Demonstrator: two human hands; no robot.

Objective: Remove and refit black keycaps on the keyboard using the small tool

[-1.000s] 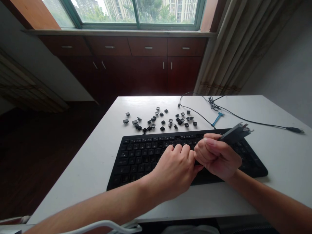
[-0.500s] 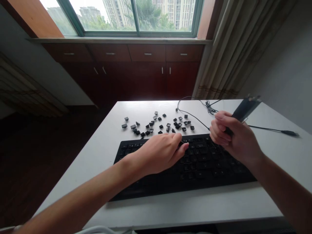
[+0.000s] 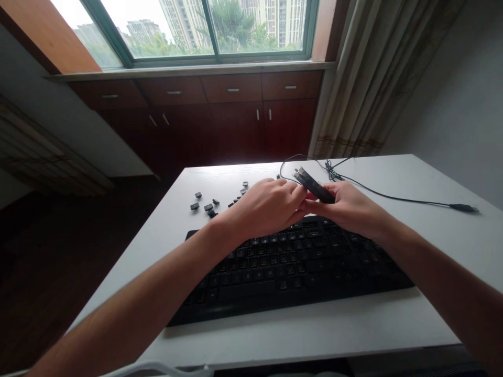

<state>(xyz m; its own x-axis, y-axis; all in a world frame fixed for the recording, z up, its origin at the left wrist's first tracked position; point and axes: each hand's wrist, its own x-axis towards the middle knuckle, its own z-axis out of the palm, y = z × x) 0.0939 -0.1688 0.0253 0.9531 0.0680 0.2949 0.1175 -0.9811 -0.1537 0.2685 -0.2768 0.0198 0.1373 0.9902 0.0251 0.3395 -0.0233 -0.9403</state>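
Observation:
A black keyboard (image 3: 298, 272) lies across the white table (image 3: 314, 330). Both hands hover over its far edge and meet there. My right hand (image 3: 349, 207) is closed around a long black bar (image 3: 314, 186), which looks like a wide keycap with small clips at its end and points up and to the left. My left hand (image 3: 267, 207) has its fingers curled and pinches the near end of the same bar. Behind my left hand, several loose black keycaps (image 3: 204, 207) lie scattered on the table; the hands hide most of them.
The keyboard's black cable (image 3: 393, 196) runs along the far right of the table to a USB plug (image 3: 463, 208). Beyond the table stand dark wooden cabinets (image 3: 220, 120) under a window, with a curtain (image 3: 377, 78) at the right.
My right hand has swung the black bar from the right down and leftward over the keyboard's far edge. My left hand left the keys and moved up to grip the bar's end.

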